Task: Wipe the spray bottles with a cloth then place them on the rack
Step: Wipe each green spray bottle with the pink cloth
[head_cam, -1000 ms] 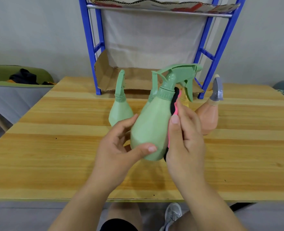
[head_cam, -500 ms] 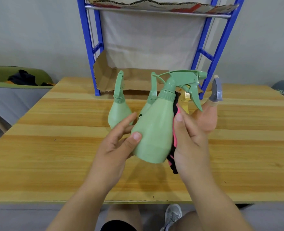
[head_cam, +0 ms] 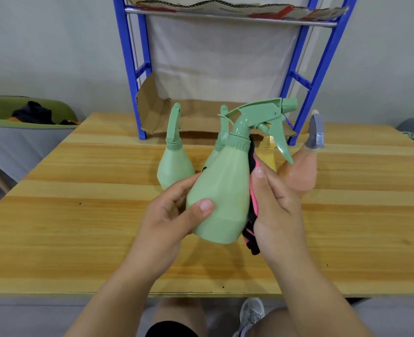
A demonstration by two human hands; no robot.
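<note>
Pale wall at far side; wooden table (head_cam: 79,227) spanning the view. Blue rack (head_cam: 130,69) standing at far centre of the table, lower shelf lined with cardboard (head_cam: 157,113), presumably to give bottles a solid floor. None of the bottles on it yet.

Green-rimmed bin (head_cam: 6,147) off the table at far left, holding dark fabric (head_cam: 33,113).

Four spray bottles upright between rack and hands, apparently queued for wiping: left green bottle (head_cam: 174,164), second green bottle (head_cam: 217,148) half hidden, yellow bottle (head_cam: 266,152), peach bottle (head_cam: 300,176) with grey trigger. Opaque walls, so fill level not readable.

Held green bottle (head_cam: 221,198) raised off the table at centre, tilted, nozzle pointing right, likely to expose its right flank for wiping.

Left hand (head_cam: 164,222) gripping the lower body, thumb across the front, fingers behind; steadying role.

Right hand (head_cam: 276,210) laid flat, fingers fairly straight, pressing black-and-pink cloth (head_cam: 252,203) against the bottle's right side. Cloth sandwiched between palm and plastic, tail hanging below.

Judged stage: wiping under way, placing not started.
</note>
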